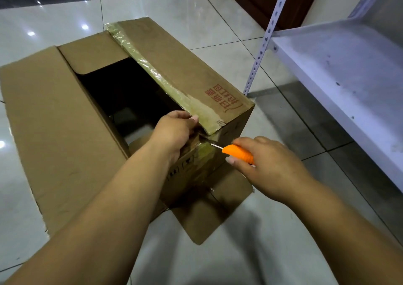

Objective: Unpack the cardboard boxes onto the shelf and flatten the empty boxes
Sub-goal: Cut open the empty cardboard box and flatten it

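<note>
Currently: cardboard box (65,132) on tiled floor (218,34), just left of white metal shelf (349,84). Left top flap folded out flat, far end flap half down, right flap (178,66) nearly level, clear tape (152,71) along its edge, red print on top. Left hand (174,132) pinching near corner of right flap. Right hand (266,167) wrapped around orange utility knife (238,153), blade tip touching taped seam at box's near end. Near bottom flap splayed on floor. Box interior dark, contents unclear.
</note>
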{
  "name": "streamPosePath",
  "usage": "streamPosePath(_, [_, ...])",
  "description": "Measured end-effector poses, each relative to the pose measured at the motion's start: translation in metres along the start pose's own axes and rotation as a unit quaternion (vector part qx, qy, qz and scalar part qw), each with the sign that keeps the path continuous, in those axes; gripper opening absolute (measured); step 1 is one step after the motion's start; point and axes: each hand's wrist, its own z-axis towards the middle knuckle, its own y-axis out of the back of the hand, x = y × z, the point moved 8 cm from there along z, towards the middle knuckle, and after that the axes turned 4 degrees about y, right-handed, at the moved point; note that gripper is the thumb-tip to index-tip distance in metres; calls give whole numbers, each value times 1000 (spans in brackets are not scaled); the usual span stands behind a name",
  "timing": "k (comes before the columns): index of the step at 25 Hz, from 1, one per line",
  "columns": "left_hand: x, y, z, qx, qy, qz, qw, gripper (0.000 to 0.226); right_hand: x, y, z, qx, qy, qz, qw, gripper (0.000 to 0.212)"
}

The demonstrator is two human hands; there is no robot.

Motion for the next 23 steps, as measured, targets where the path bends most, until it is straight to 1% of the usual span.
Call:
streamPosePath(6, [4,-3,0,-7,2,-51,999,16,4,-3,-5,10,12,-7,1000,50])
streamPosePath(9, [5,-3,2,-11,-13,-74,997,18,8,-2,-6,9,14,-17,1000,51])
streamPosePath(17, [7,-4,1,-24,-53,-91,994,17,9,5,-8,-16,16,-31,999,52])
streamPosePath(23, [5,-5,-2,-30,-82,-96,992,17,15,4,-7,-24,17,-48,998,48])
